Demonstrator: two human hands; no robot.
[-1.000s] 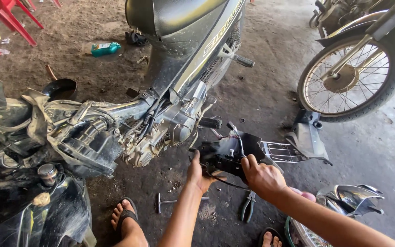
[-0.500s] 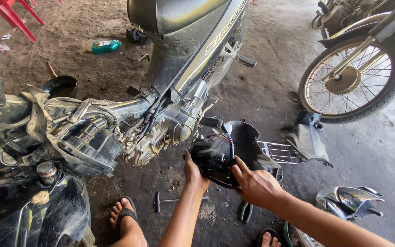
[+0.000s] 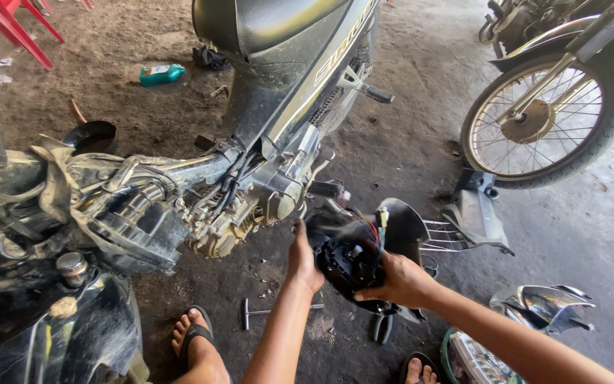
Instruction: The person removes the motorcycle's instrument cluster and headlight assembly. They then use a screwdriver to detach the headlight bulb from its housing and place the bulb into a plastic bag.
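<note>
My left hand (image 3: 303, 257) and my right hand (image 3: 399, 280) both grip a black plastic motorcycle housing (image 3: 355, 257) with coloured wires inside it. I hold it above the dirt floor, just right of the stripped motorcycle's engine (image 3: 230, 220). The left hand holds its left edge and the right hand holds its lower right edge. A small T-handle wrench (image 3: 264, 311) lies on the ground below my left forearm. Pliers (image 3: 384, 327) lie under the housing.
The dark motorcycle (image 3: 278, 78) with its covers off fills the left and middle. Another motorcycle's spoked wheel (image 3: 543, 122) stands at the upper right. Loose fairing panels (image 3: 476, 213) and a chrome-edged lamp part (image 3: 543, 304) lie at the right. A green bottle (image 3: 162, 74) and a black pan (image 3: 91, 136) sit farther back.
Both hands have lifted the black housing and turned it, so its wired inside now faces me. My right hand has shifted from its top to its lower right edge.
</note>
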